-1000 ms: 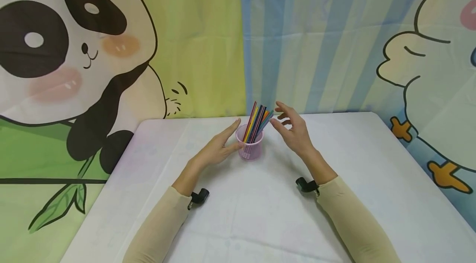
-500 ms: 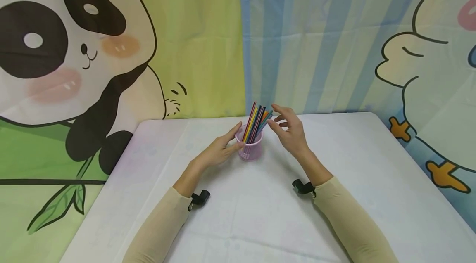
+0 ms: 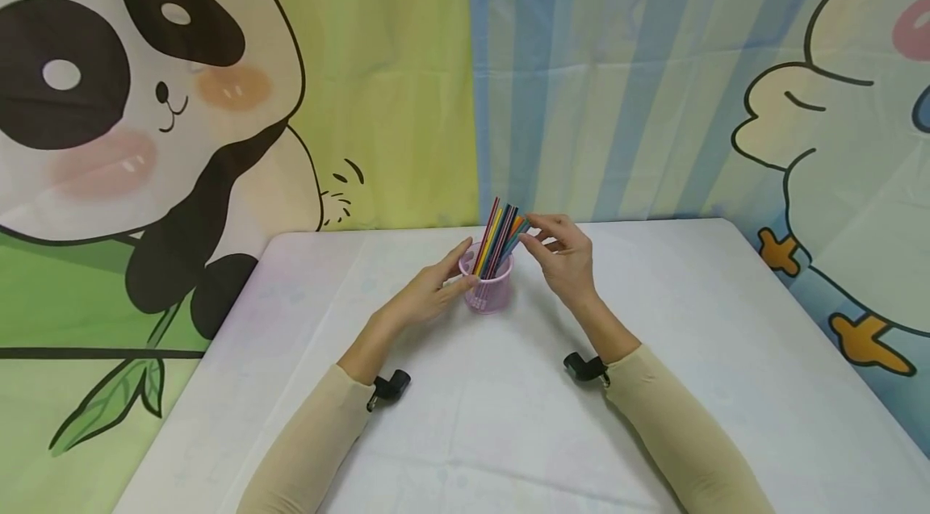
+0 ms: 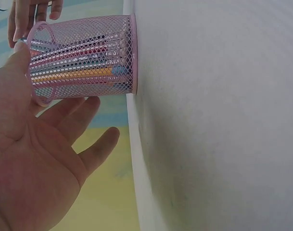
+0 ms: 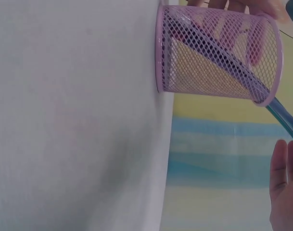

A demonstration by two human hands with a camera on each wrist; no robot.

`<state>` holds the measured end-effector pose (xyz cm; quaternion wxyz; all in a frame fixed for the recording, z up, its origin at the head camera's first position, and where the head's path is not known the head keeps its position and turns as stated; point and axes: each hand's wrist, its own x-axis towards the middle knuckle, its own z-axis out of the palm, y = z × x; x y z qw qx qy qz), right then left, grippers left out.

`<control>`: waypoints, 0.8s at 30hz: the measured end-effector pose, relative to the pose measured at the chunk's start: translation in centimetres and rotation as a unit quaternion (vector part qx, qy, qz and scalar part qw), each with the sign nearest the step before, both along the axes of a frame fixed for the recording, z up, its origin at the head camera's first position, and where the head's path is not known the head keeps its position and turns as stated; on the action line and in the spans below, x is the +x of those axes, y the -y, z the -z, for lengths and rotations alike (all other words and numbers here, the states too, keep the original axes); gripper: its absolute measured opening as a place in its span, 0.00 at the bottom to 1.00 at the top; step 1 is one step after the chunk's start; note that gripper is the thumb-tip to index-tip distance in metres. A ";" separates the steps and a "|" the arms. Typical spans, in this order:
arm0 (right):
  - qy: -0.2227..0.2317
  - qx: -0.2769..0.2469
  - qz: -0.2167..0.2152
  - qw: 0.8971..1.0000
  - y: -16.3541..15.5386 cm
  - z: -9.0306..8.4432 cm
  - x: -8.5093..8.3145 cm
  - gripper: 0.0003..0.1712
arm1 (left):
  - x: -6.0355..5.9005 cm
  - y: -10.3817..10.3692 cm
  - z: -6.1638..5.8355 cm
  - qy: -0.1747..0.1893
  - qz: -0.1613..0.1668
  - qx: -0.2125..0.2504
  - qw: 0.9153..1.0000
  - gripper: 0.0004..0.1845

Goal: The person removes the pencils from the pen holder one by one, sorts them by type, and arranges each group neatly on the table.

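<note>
A pink mesh cup [image 3: 488,292] stands on the white table [image 3: 465,425] and holds several coloured sticks [image 3: 500,236] that lean right. My left hand [image 3: 430,292] lies against the cup's left side with fingers straight and the thumb at the rim; the left wrist view shows the open palm [image 4: 35,159] beside the cup [image 4: 83,57]. My right hand [image 3: 561,254] hovers at the stick tips, index finger and thumb apart around them. In the right wrist view a blue stick [image 5: 281,120] slants out of the cup [image 5: 218,53] just above my right fingers [image 5: 283,192].
A cartoon backdrop with a panda [image 3: 145,94] hangs directly behind the table's far edge. Bare white tabletop lies to the left, right and front of the cup. Black wrist cameras [image 3: 388,385] sit on both forearms.
My right hand has moved left and lowered toward the stick tips, its fingers curling closer around them. The left hand has shifted slightly nearer the cup's rim. The cup stays put.
</note>
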<state>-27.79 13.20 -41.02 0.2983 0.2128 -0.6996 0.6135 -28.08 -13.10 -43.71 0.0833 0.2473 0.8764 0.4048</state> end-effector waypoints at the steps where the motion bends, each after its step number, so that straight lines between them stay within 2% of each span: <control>1: -0.004 -0.003 0.000 1.000 0.0 0.5 -0.3 0.18 | 0.0 0.0 0.0 0.000 -0.001 -0.001 1.000 0.40; 3: -0.008 -0.007 0.004 1.000 0.1 1.3 -1.0 0.17 | 0.0 0.0 0.0 -0.001 0.001 0.001 1.000 0.40; 7: 0.000 -0.019 0.003 1.000 0.7 1.5 -0.9 0.15 | 0.0 0.0 0.1 -0.005 0.004 0.004 1.000 0.40; 11: 0.013 -0.029 -0.004 1.000 1.3 0.6 0.1 0.13 | -0.1 0.0 0.2 -0.007 0.002 0.005 1.000 0.40; 15: 0.019 -0.020 0.015 1.000 1.7 -0.5 1.2 0.12 | -0.1 0.1 0.3 -0.006 0.002 0.009 1.000 0.40; 18: 0.019 -0.011 0.030 0.999 1.8 -0.6 1.3 0.12 | -0.2 0.1 0.3 -0.003 0.005 0.011 1.000 0.40; 24: 0.017 -0.012 0.032 0.999 1.8 -0.6 1.3 0.10 | -0.3 0.1 0.3 -0.004 0.007 0.009 1.000 0.40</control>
